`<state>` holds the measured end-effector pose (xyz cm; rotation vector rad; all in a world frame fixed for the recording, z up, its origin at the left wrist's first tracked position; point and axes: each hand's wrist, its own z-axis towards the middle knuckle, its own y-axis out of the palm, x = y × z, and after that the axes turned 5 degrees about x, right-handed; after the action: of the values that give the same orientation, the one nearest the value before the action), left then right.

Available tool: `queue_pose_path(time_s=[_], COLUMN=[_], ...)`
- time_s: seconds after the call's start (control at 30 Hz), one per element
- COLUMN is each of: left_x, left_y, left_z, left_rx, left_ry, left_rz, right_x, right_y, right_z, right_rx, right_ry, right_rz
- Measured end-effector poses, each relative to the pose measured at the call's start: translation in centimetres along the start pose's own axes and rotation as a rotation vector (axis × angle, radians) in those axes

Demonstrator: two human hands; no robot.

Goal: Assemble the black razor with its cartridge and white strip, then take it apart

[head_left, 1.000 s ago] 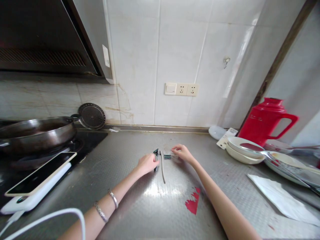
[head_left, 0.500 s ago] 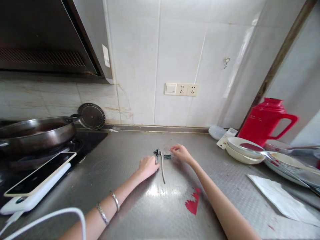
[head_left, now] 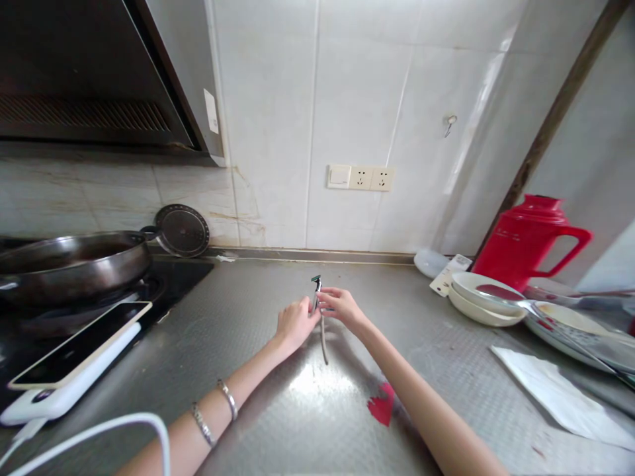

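Observation:
A small razor [head_left: 316, 285] with a dark green head stands upright between my hands over the metal counter. My left hand [head_left: 296, 324] is closed on its handle. At the razor's right side, the fingertips of my right hand [head_left: 342, 307] touch the handle, with the fingers partly spread. A thin grey-beige cord [head_left: 324, 344] lies on the counter just below my hands, its upper end hidden by my fingers. Nearer to me lies a torn red scrap [head_left: 381, 404], beside my right forearm.
On the left are a steel pan [head_left: 74, 261] on the stove, a phone [head_left: 82, 344], a white power bank [head_left: 74, 380] and its cable. To the right stand a red thermos [head_left: 526, 241], stacked bowls [head_left: 486, 301], plates and a white napkin [head_left: 560, 396].
My right hand has moved left to the razor. The razor is raised and more upright in my left hand. The small clear and green item beside the cord no longer shows.

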<state>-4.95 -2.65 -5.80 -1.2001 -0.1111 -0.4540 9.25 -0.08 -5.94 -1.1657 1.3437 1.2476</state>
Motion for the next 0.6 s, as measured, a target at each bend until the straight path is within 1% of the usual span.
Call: queue_pose_path(time_s=[0.13,0.23,0.37,0.43,0.47,0.53,0.6], left_x=[0.3,0.6,1.0,1.2,1.2,1.3,1.2], left_y=[-0.1,-0.5,-1.1,-1.3,-1.3,-1.2,-0.9], left_z=[-0.2,-0.4,-0.5,-0.6,-0.6,-0.6,-0.7], left_rx=[0.008,-0.002,0.000,-0.002,-0.016,-0.071,-0.144], left_ry=[0.019,0.007,0.007,0.015,0.016,0.007,-0.002], left_rz=[0.001,-0.004,-0.017,-0.025,-0.025,-0.008,0.022], right_x=[0.2,0.3,-0.1,-0.8,-1.2,-2.1,-2.7], right_y=[0.7,1.0,0.8,-0.1,-0.9,-3.2,-6.1], right_z=[-0.5,-0.6,-0.5,-0.2,-0.1,0.1,0.2], right_rx=[0.043,0.074,0.112,0.124,0.134,0.177,0.244], right_ry=[-0.018,-0.027,-0.046,-0.057,-0.066,-0.099,-0.133], right_rz=[0.058,0.079,0.066,0.043,0.022,-0.044,-0.143])
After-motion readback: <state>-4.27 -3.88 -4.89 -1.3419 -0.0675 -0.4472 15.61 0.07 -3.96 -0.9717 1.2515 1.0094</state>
